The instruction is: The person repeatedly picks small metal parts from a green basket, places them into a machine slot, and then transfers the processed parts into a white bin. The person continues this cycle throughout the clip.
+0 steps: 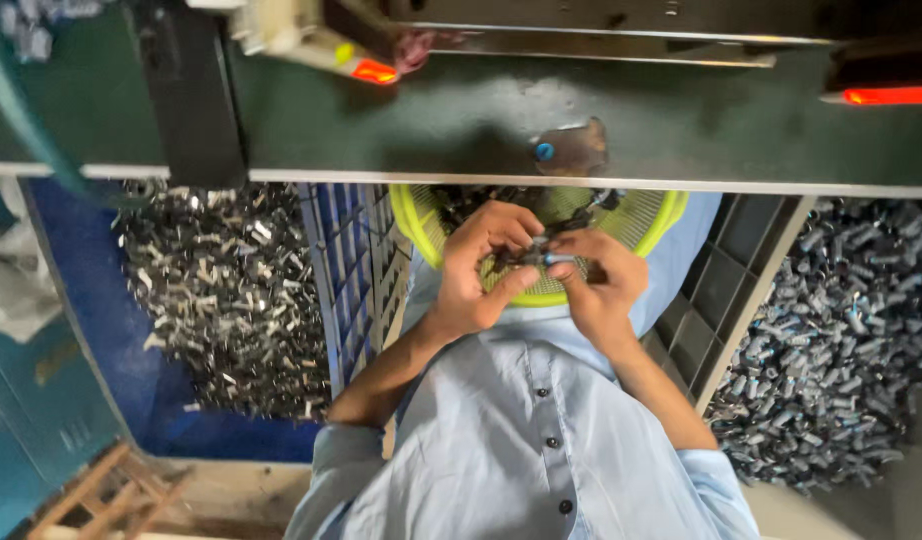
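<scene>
Left hand [478,268] and right hand [601,290] meet, fingertips pinched on a small metal part [541,257], held over the near rim of the yellow-green basket [413,225]. The part looks light, rigid and probably slick; grip it by its ends. Crates of metal pieces [226,290] and [841,340] sit on either side, below the green bench edge [681,130].

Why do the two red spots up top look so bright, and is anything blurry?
Head view: the red lights glow overexposed against the dim green bench; both hands and the small metal part are slightly soft; the metal pieces at the right blur towards the edge.
</scene>
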